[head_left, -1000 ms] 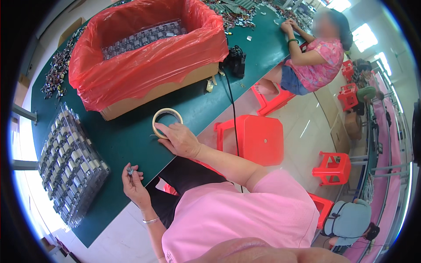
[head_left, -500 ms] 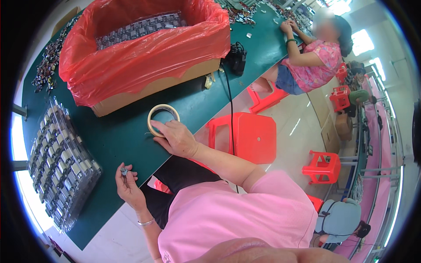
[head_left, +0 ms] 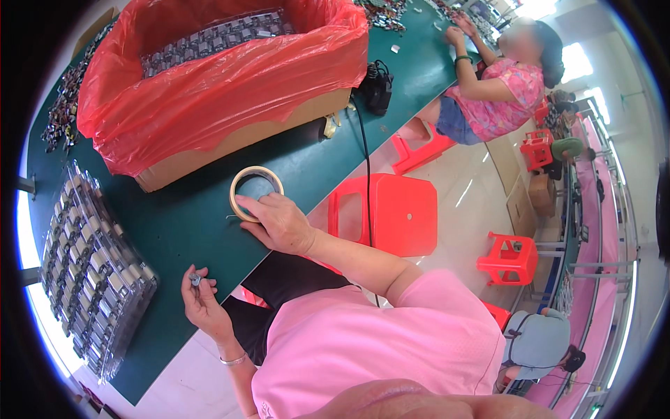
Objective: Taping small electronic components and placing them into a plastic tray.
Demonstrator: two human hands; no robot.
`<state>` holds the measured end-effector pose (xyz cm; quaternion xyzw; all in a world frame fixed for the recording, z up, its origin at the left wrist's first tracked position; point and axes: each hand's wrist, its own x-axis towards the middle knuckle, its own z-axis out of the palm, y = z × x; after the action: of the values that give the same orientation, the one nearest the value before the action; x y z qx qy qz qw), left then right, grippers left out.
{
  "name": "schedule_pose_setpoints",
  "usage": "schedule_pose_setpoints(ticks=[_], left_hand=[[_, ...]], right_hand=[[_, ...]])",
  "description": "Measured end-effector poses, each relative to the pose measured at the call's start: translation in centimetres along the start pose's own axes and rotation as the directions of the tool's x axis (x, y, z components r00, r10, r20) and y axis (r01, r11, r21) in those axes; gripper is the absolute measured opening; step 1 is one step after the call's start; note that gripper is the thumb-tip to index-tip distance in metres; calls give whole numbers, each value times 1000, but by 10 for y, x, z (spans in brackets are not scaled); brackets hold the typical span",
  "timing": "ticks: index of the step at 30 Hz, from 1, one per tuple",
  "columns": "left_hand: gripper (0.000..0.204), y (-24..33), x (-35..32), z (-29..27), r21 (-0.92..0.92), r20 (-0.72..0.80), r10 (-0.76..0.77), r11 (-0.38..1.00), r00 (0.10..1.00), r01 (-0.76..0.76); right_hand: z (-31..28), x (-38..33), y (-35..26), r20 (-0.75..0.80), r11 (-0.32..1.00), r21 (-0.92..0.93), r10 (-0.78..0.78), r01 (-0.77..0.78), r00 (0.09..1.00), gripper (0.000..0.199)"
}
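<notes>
A cream roll of masking tape (head_left: 236, 187) rests on the green tabletop in front of me. Its near edge is gripped by my right hand (head_left: 280, 225), thumb and fingers closed on the ring. Lower left, above the table's front edge, my left hand (head_left: 208, 313) holds a small grey metal part (head_left: 195, 280) between its fingertips. What kind of part it is, I cannot make out. Farther left lies a clear plastic tray (head_left: 98, 276) filled with rows of small grey and cream parts.
A cardboard box (head_left: 230, 149) lined with a red plastic bag (head_left: 209, 105) stands beyond the tape. Behind it on the right sits a black device (head_left: 377, 91) with a cable hanging over the edge. Red stools (head_left: 405, 213) stand right; a co-worker (head_left: 499, 87) sits farther along.
The view has shifted slightly, so the table and box appear a little further left. Both hands keep their holds. The co-worker's hands have moved apart.
</notes>
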<state>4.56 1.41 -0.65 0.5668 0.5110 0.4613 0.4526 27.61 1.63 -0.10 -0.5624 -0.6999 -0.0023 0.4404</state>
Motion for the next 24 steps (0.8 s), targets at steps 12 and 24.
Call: schedule_pose_setpoints(ticks=[12,24], left_hand=[[27,1,2,2,18,-1,-2,1000,1000,2],[17,7,2,0,-45,-13,34,998,999,-35]], right_hand=[[-1,1,1,-27,1000,2,-25,25,999,59],[2,-5,-1,31,999,2,43,-43,999,56]])
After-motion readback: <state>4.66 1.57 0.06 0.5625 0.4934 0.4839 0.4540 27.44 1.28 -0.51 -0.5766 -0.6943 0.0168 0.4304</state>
